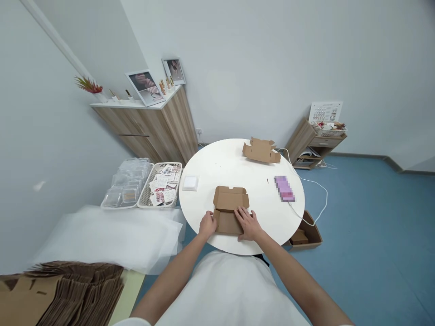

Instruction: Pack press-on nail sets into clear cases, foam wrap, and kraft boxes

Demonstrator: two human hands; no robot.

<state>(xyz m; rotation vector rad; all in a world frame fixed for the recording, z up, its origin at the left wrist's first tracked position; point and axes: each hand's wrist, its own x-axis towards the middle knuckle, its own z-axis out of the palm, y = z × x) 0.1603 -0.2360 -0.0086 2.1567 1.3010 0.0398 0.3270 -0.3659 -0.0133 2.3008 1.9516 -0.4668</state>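
An open brown cardboard mailer box (228, 209) lies near the front edge of the round white table (217, 167), its lid folded back away from me. My left hand (207, 223) is curled against the box's left side wall. My right hand (247, 222) lies on the box's right front part, fingers stretched flat and apart. A second folded cardboard box (261, 150) sits at the far side of the table. A small white square pad (190, 183) lies at the table's left edge.
A phone (284, 188) on a white cable lies on the table's right. Left of the table stand a basket of cards (164, 185) and clear plastic cases (126, 183), with foam sheets (112, 237) and flat cardboard blanks (68, 290) nearer. A carton (305, 233) sits on the floor.
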